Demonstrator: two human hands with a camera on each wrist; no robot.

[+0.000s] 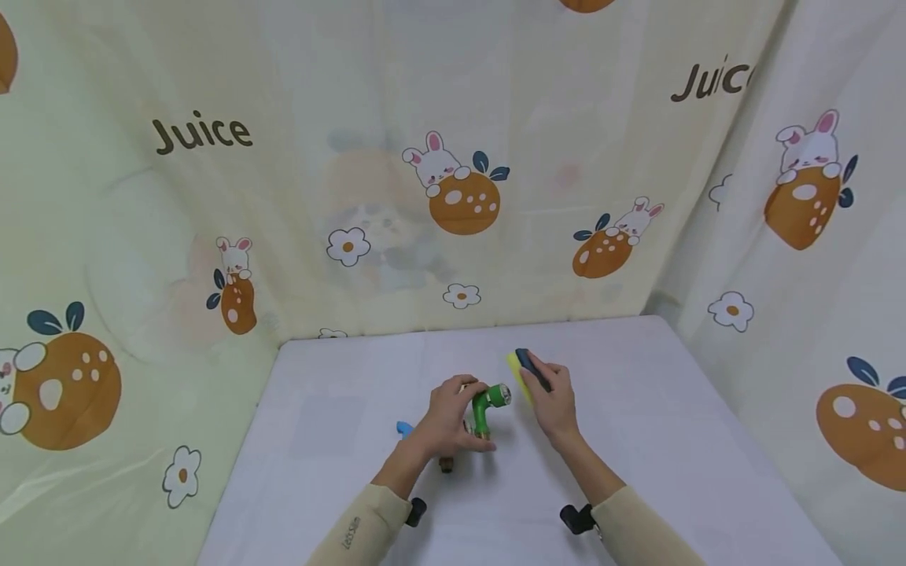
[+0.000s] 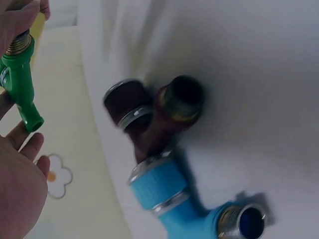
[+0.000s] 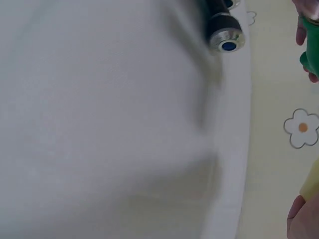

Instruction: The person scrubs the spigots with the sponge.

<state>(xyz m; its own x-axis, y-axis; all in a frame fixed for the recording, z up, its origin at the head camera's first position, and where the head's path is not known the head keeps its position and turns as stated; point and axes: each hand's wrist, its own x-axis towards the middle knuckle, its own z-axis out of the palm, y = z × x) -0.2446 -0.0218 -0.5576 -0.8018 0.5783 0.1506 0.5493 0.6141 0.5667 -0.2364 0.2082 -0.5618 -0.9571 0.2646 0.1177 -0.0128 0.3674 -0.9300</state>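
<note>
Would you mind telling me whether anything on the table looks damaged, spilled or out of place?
Nothing stands out. The left hand holds a green pipe fitting, the right hand a yellow sponge; a brown fitting and a blue fitting lie intact on the white table.

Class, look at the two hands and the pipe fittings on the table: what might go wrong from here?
1. The left hand grips the green fitting raised off the table; it might slip and drop.
2. The brown fitting and blue fitting lie close under that wrist, so a sweep may knock them.
</note>
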